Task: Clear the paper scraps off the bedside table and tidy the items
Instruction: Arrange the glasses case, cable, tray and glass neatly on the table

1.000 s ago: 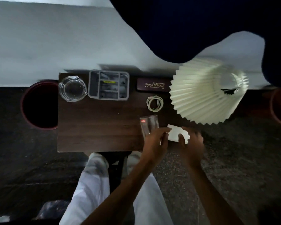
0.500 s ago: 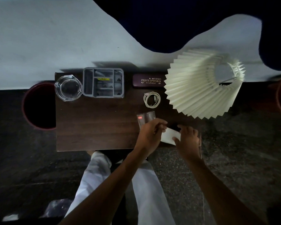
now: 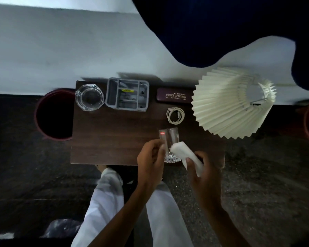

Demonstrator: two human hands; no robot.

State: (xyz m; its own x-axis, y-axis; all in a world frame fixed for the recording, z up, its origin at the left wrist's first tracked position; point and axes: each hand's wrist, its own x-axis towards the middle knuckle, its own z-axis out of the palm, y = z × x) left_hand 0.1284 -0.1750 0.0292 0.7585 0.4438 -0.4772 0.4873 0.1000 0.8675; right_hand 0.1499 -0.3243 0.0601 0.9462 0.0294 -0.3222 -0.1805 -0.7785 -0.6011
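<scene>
The white paper scrap (image 3: 185,155) is pinched in your right hand (image 3: 203,175), above the near edge of the bedside table (image 3: 114,139). Its long axis slants from your right palm up and left, its free end touching the side of the clear drinking glass (image 3: 169,139). Your left hand (image 3: 150,161) is curled around that glass low down, just left of the paper.

The dark red bin (image 3: 53,114) stands off the table's left edge, so the paper must cross in front of your left hand; that hand is nearer the bin. The tabletop between is bare. The ashtray (image 3: 89,99), grey organiser (image 3: 127,94), spectacle case (image 3: 174,98), coiled cable (image 3: 175,115) and pleated lamp shade (image 3: 230,107) all sit farther back.
</scene>
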